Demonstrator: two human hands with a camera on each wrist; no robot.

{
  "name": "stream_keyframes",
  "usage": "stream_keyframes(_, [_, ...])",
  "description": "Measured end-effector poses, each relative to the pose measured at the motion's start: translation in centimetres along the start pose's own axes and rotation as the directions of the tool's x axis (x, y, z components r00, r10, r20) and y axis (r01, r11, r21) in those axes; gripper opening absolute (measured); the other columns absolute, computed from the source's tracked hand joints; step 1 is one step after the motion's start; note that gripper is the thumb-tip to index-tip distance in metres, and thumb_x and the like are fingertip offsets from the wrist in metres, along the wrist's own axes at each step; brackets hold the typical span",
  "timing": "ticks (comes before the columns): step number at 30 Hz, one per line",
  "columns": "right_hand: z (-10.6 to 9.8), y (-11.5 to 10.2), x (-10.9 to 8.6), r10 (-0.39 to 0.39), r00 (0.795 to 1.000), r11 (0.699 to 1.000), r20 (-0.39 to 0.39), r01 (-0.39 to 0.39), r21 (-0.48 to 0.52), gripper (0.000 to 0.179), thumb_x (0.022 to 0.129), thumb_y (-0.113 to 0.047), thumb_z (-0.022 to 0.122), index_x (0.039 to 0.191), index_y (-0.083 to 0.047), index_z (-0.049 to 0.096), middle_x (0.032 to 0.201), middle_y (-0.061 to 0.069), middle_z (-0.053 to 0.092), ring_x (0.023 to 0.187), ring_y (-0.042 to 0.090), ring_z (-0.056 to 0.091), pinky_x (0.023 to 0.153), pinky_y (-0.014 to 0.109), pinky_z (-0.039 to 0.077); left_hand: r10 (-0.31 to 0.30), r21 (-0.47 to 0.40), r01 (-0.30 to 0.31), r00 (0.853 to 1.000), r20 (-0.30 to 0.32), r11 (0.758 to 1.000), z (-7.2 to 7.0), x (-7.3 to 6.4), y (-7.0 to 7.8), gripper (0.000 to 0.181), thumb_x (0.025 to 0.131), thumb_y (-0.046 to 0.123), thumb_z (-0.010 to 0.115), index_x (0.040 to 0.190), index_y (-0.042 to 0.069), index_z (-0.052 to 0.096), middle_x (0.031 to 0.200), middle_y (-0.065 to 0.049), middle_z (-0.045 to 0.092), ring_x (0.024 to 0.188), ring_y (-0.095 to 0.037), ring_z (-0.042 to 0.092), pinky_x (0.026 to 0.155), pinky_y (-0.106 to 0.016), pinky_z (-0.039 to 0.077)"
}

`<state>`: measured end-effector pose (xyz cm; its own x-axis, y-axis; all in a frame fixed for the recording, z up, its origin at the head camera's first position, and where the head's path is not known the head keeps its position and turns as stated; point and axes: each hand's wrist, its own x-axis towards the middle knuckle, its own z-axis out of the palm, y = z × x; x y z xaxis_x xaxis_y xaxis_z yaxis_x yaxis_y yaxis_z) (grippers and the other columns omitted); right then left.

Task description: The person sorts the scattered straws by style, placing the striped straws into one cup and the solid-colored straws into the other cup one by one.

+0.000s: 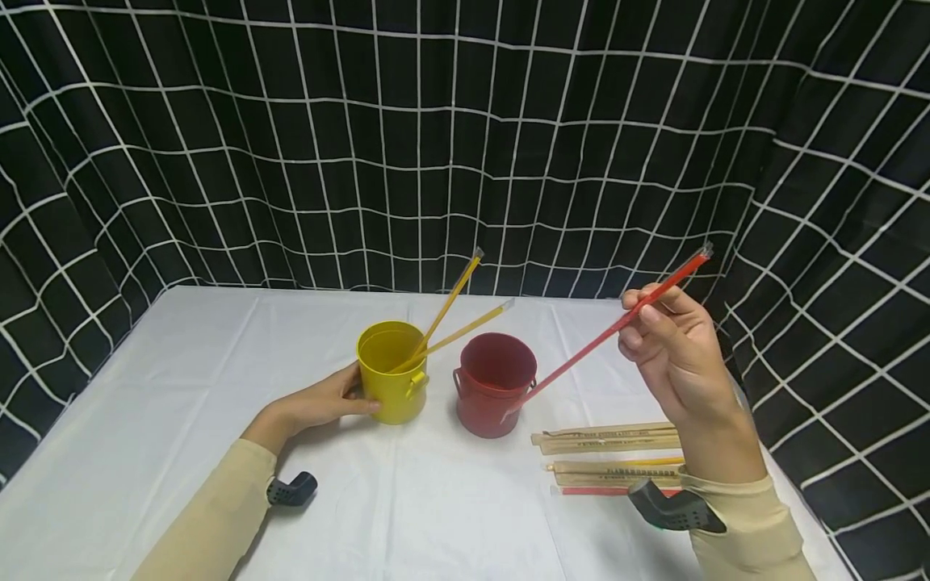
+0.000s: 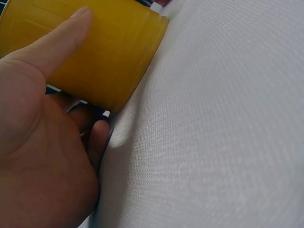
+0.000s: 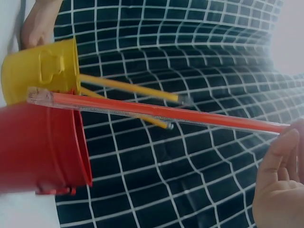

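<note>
My right hand (image 1: 676,347) pinches a red straw (image 1: 610,331) in a clear wrapper near its upper end, thumb against fingers. The straw slants down to the left, and its lower end is in front of the red bucket (image 1: 488,403) in the head view. My left hand (image 1: 320,403) grips the yellow bucket (image 1: 395,399) from its left side, thumb across the front; in the left wrist view the thumb (image 2: 57,45) lies on the bucket wall. Two wrapped yellow straws (image 1: 456,294) lean out of the yellow bucket toward the right. Both buckets stand upright on the table.
Several straws lie at the right of the white-covered table (image 1: 450,516): paper-wrapped straws (image 1: 606,440), a yellow straw (image 1: 654,461) and a red straw (image 1: 592,491), partly hidden by my right forearm. A black cloth with white grid lines (image 1: 450,145) hangs around the back and sides.
</note>
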<state>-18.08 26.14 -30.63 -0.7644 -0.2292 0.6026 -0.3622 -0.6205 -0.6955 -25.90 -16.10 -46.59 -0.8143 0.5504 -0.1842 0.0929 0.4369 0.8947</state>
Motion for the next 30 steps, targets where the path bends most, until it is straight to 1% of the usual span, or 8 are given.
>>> stream_keyframes(3, [0.6, 0.3, 0.3, -0.002, 1.0, 1.0, 0.0, 0.002, 0.008, 0.028, 0.1, 0.012, 0.045, 0.111, 0.003, 0.07, 0.101, 0.012, 0.074, 0.066, 0.014, 0.059, 0.054, 0.026, 0.031, 0.002, 0.003, -0.002, 1.0, -0.001, 1.0, 0.0, 0.0, 0.1, 0.095, 0.093, 0.038, 0.073, 0.163, 0.018, 0.012, 0.171, -0.012, 0.016, 0.158, -0.037, 0.013, 0.129, -0.06, 0.01])
stream_keyframes(10, [2.2, 0.6, 1.3, -0.001, 1.0, 0.99, 0.02, -0.002, 0.14, 0.026, 0.1, 0.01, 0.047, 0.112, 0.003, 0.069, 0.103, 0.013, 0.074, 0.07, 0.014, 0.065, 0.058, 0.024, 0.043, 0.007, -0.007, -0.007, 1.0, 0.0, 1.0, 0.1, -0.1, 0.3, 0.094, 0.093, 0.036, 0.072, 0.163, 0.017, 0.012, 0.17, -0.012, 0.018, 0.158, -0.037, 0.014, 0.129, -0.06, 0.01])
stream_keyframes(13, [3.3, 0.7, 1.9, -0.014, 1.0, 0.986, 0.028, 0.009, 0.165, 0.022, 0.1, 0.008, 0.051, 0.112, 0.002, 0.069, 0.103, 0.012, 0.073, 0.071, 0.014, 0.065, 0.06, 0.022, 0.048, 0.007, -0.007, -0.007, 1.0, 0.001, 1.0, 0.1, -0.1, 0.2, 0.094, 0.093, 0.035, 0.072, 0.163, 0.017, 0.013, 0.171, -0.012, 0.017, 0.158, -0.037, 0.014, 0.129, -0.06, 0.01])
stream_keyframes(16, [4.4, 0.9, 2.6, -0.034, 0.999, 0.981, 0.031, 0.027, 0.193, 0.019, 0.099, 0.007, 0.054, 0.111, 0.001, 0.069, 0.103, 0.012, 0.073, 0.071, 0.014, 0.065, 0.061, 0.022, 0.05, 0.012, 0.0, -0.012, 1.0, -0.001, 1.0, 0.1, -0.1, 0.2, 0.093, 0.093, 0.035, 0.072, 0.163, 0.018, 0.013, 0.171, -0.012, 0.017, 0.158, -0.038, 0.014, 0.128, -0.061, 0.01])
stream_keyframes(21, [5.7, 1.5, 3.0, -0.072, 0.997, 0.969, -0.033, 0.078, 0.235, 0.015, 0.098, 0.004, 0.059, 0.109, 0.0, 0.068, 0.103, 0.011, 0.072, 0.071, 0.014, 0.065, 0.061, 0.021, 0.052, 0.014, 0.012, -0.014, 1.0, -0.004, 1.0, 0.2, 0.1, 0.4, 0.094, 0.093, 0.037, 0.072, 0.163, 0.019, 0.012, 0.171, -0.011, 0.016, 0.158, -0.037, 0.014, 0.129, -0.06, 0.01])
stream_keyframes(24, [6.1, 2.2, 3.0, -0.092, 0.991, 0.971, -0.1, 0.111, 0.213, 0.014, 0.097, 0.002, 0.061, 0.108, -0.001, 0.068, 0.101, 0.01, 0.07, 0.071, 0.014, 0.065, 0.06, 0.02, 0.053, 0.023, 0.01, -0.023, 1.0, 0.005, 1.0, 0.3, 0.2, 0.5, 0.094, 0.093, 0.037, 0.072, 0.163, 0.018, 0.012, 0.171, -0.011, 0.015, 0.158, -0.037, 0.013, 0.129, -0.06, 0.009])
stream_keyframes(26, [6.3, 2.7, 3.0, -0.106, 0.985, 0.978, -0.133, 0.127, 0.163, 0.014, 0.097, 0.002, 0.06, 0.108, -0.002, 0.069, 0.101, 0.009, 0.071, 0.07, 0.013, 0.064, 0.06, 0.02, 0.053, 0.023, 0.001, -0.023, 1.0, 0.006, 1.0, 0.3, 0.1, 0.4, 0.093, 0.093, 0.036, 0.072, 0.163, 0.018, 0.013, 0.171, -0.01, 0.016, 0.158, -0.036, 0.014, 0.129, -0.059, 0.01])
stream_keyframes(30, [6.6, 3.8, 3.0, -0.124, 0.98, 0.99, -0.157, 0.133, 0.05, 0.015, 0.097, 0.003, 0.06, 0.106, -0.004, 0.071, 0.1, 0.006, 0.074, 0.07, 0.012, 0.063, 0.059, 0.018, 0.053, 0.014, -0.003, -0.014, 1.0, 0.005, 1.0, 0.2, -0.1, 0.2, 0.093, 0.094, 0.035, 0.072, 0.163, 0.017, 0.013, 0.171, -0.012, 0.016, 0.158, -0.038, 0.016, 0.128, -0.06, 0.013])
